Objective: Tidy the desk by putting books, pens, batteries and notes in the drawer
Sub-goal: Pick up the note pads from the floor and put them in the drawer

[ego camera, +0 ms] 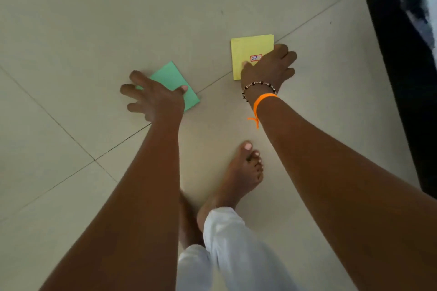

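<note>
Left hand (156, 99) splayed on green note (173, 82), right hand (269, 67) pinching yellow note (250, 51) on floor (94, 19); neither lifted, drawer unseen.

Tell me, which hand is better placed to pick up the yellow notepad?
The right hand: it already lies on the yellow notepad on the floor. The left hand is over the green notepad.

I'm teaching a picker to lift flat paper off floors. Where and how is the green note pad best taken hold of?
The green pad lies flat on the tile floor, so there is nothing to pinch from above. Probably best: grip across its two long edges, coming from the near-left as the left hand does, thumb on the right edge, fingers on the left, then tip one edge up.
</note>
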